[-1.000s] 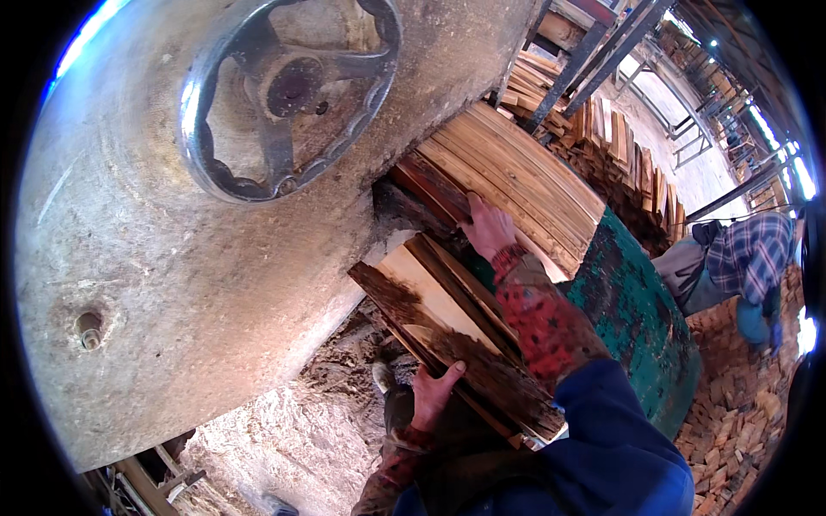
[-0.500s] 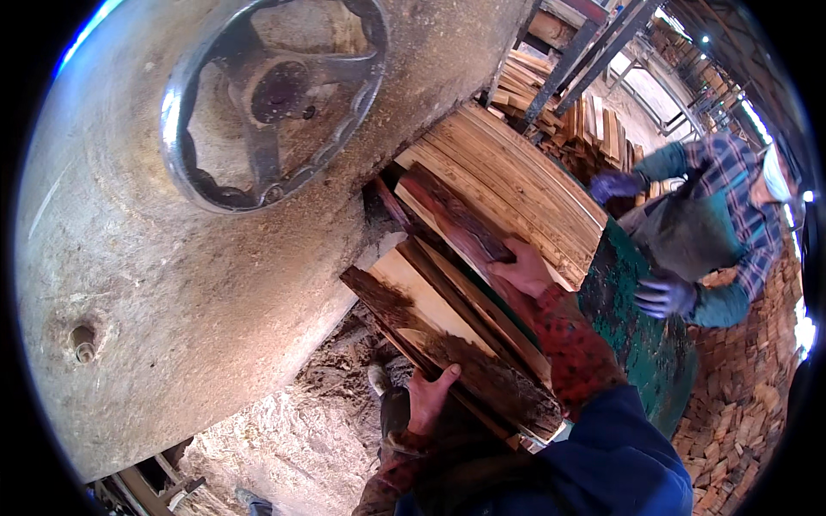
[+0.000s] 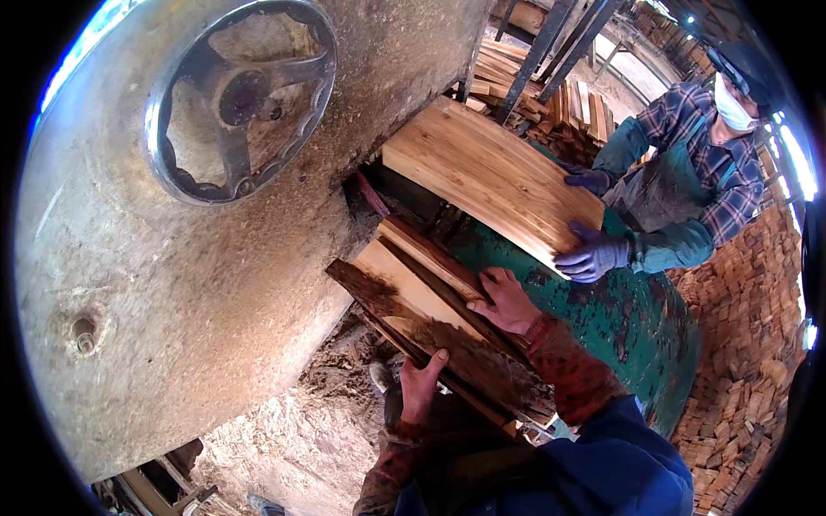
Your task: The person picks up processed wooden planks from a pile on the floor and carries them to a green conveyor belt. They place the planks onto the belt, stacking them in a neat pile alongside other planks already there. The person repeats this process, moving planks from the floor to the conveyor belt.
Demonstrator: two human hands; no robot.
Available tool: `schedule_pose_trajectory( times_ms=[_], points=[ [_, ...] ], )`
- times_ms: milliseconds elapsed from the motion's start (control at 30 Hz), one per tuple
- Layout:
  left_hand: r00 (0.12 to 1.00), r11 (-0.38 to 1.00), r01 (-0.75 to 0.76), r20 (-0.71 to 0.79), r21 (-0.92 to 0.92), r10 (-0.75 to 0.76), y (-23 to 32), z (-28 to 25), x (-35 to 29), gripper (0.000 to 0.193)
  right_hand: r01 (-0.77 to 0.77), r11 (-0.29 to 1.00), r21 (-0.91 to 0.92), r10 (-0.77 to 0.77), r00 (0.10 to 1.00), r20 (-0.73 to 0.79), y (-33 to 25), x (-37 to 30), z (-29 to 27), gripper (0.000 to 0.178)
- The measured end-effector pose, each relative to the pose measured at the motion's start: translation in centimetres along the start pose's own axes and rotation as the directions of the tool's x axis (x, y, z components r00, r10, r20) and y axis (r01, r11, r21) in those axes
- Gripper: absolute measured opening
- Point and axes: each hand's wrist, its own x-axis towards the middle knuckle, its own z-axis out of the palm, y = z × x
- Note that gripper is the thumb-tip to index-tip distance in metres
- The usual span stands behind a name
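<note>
A stack of rough boards (image 3: pixel 447 344) with dark bark edges lies slanted in front of me. My left hand (image 3: pixel 420 383) is closed on its near edge, the thumb resting on top. My right hand (image 3: pixel 508 303) is closed over a reddish-edged board (image 3: pixel 428 252) at the far side of the stack; some of its fingers are hidden. Beyond, apart from my hands, lies a wide, pale timber block (image 3: pixel 495 176). A co-worker's gloved hands (image 3: pixel 594 254) hold its right end.
A large machine body (image 3: pixel 215 301) with a metal handwheel (image 3: pixel 243 99) stands at the left. Under the timber is a worn green table (image 3: pixel 619 331). Cut blocks (image 3: pixel 740 361) are piled at the right, and planks (image 3: pixel 572 112) are stacked behind.
My right hand has brought the reddish-edged board away from the big timber, toward me, against the stack. The co-worker's hands have come onto the timber, which now lies turned. My left hand keeps its grip.
</note>
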Motion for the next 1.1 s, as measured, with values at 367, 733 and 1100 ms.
schedule_pose_trajectory(
  times_ms=[367, 733, 1100],
  points=[
    [1.0, 0.997, 0.005, 0.007, -0.076, -0.004, -0.5, -0.1, -1.1, 0.05, -0.118, 0.99, 0.082, 0.121, 0.992, -0.033, -1.5, -1.4, 1.0, 0.068],
    [1.0, 0.999, 0.004, 0.012, -0.053, -0.004, -3.2, -1.7, -2.4, 0.062, 0.084, 0.996, 0.015, -0.085, 0.994, 0.069, -2.4, -1.8, -1.2, 0.068],
    [0.997, 0.994, 0.075, -0.022, -0.082, -0.077, 0.0, -0.7, -3.3, 0.057, 0.025, 0.877, 0.48, 0.11, 0.961, -0.252, -2.9, 15.3, 0.9, 0.059]
  ],
)
